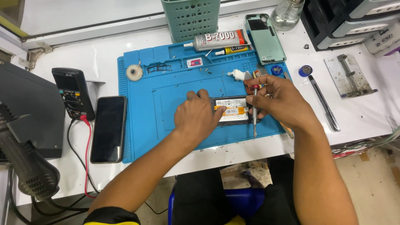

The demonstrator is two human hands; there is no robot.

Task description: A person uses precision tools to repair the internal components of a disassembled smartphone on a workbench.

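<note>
Item: opened phone (235, 111), centre of my blue mat (141, 104). My left hand (196, 116) lies flat, fingers together, pinning its 9 o'clock end. My right hand (277, 100) is clamped on the screwdriver (254, 111); I judge it best kept upright, pressure light.

mat (141, 125): matt blue rubber | screwdriver (255, 112): shiny metal shaft | jar (287, 12): clear glass | basket (191, 18): green plastic

white worktable (104, 54) is being lit evenly from above | worn, stained floor (375, 183) is being shown lower right | blue stool seat (233, 200) is being glimpsed below
</note>
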